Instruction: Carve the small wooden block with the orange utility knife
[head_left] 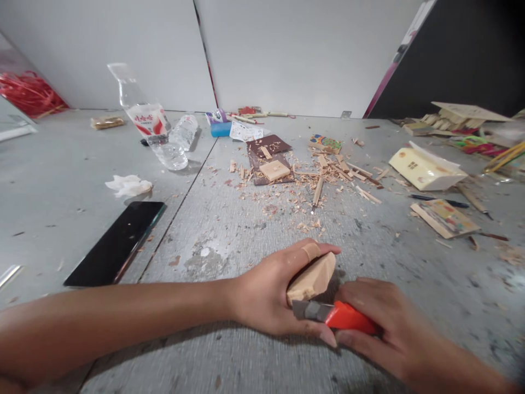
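Note:
Low at the middle of the head view, my left hand (270, 295) is closed around a pale carved wood block (314, 279), its forefinger along the far side and thumb on the near side. One finger wears a tan bandage (311, 251). My right hand (379, 320) grips a red-handled utility knife (351, 318). The knife's blade points left and lies at the block's near lower edge, close to the left thumb; whether it cuts into the wood I cannot tell.
Wood shavings and a carving tool (318, 194) lie beyond my hands. A phone (117, 243), crumpled tissue (128, 186) and plastic bottle (153, 126) are on the left. A brown sandpaper sheet (268, 145) carries a wood piece (274, 171). A tissue pack (426, 167) stands right.

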The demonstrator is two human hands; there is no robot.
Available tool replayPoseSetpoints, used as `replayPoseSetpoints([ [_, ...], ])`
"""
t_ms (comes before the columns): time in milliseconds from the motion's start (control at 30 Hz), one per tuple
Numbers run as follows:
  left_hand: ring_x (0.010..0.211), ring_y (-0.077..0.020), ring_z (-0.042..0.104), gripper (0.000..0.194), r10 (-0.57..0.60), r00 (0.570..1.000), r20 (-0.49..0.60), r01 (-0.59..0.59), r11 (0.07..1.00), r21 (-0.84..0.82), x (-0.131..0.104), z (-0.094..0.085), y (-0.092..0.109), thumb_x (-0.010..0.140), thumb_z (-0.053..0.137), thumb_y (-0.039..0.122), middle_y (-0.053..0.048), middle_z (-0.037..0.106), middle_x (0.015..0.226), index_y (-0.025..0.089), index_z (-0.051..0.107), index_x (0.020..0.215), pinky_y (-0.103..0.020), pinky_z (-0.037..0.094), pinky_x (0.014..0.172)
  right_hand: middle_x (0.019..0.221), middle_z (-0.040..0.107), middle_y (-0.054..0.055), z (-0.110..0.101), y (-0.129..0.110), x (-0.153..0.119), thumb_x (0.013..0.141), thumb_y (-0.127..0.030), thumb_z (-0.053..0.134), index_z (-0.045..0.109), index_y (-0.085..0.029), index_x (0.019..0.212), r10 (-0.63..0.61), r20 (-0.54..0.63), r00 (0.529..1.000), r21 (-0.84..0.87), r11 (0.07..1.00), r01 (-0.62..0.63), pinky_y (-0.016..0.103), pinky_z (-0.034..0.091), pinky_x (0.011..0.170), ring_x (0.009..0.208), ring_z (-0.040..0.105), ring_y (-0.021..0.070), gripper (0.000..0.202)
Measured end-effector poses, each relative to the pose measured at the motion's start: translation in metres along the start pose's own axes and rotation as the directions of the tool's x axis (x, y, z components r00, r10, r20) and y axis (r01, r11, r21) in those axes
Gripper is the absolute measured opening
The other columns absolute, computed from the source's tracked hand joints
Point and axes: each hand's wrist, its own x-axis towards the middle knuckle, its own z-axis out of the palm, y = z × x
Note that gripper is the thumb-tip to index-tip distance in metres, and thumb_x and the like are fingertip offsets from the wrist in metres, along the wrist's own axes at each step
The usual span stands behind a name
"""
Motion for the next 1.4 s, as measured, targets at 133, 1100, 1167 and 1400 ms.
replayPoseSetpoints([
  [133,0.099,-0.0252,0.064,0.098,0.020,1.000,0.000,-0.020,1.000,-0.003,0.0006,0.0010,-0.0023,0.071,0.096,0.049,-0.013,0.064,0.115,0.013,0.049,0.149,-0.037,0.054,0.087,0.078,0.066,0.002,0.0001,0.0001,-0.0003,0.106,-0.050,0.056,0.062,-0.021,0.088,0.009,0.000,1.000,-0.004,1.000,-0.009,0.033,0.039,0.066,0.069,0.060,0.0197,0.034],
  [1100,0.106,-0.0284,0.066,0.098,0.085,0.996,-0.015,-0.082,0.988,0.132,-0.0043,0.0058,-0.0010,0.083,0.088,0.051,-0.017,0.065,0.124,0.015,0.039,0.160,-0.041,0.058,0.094,0.075,0.063,0.001,0.0038,0.0089,-0.0006,0.108,-0.054,0.054,0.061,-0.021,0.086,-0.080,-0.115,0.990,-0.135,0.989,0.064,0.031,0.032,0.064,0.068,0.056,0.0181,0.041],
  [1167,0.106,-0.0282,0.066,0.099,0.086,0.996,-0.034,-0.081,0.988,0.132,-0.0051,0.0064,-0.0008,0.082,0.088,0.052,-0.017,0.065,0.123,0.014,0.040,0.159,-0.041,0.058,0.094,0.073,0.061,0.001,0.0041,0.0090,-0.0003,0.108,-0.053,0.055,0.060,-0.021,0.084,-0.102,-0.144,0.984,-0.150,0.985,0.080,0.031,0.032,0.063,0.066,0.055,0.0176,0.040],
  [1400,0.102,-0.0252,0.066,0.086,0.039,0.992,-0.122,-0.024,0.993,0.117,-0.0044,0.0069,0.0010,0.084,0.088,0.049,-0.014,0.066,0.116,0.012,0.049,0.151,-0.037,0.056,0.091,0.071,0.057,-0.002,0.0056,0.0069,0.0011,0.109,-0.051,0.055,0.054,-0.021,0.082,-0.050,-0.188,0.981,-0.100,0.995,0.031,0.028,0.034,0.060,0.063,0.054,0.0154,0.040],
])
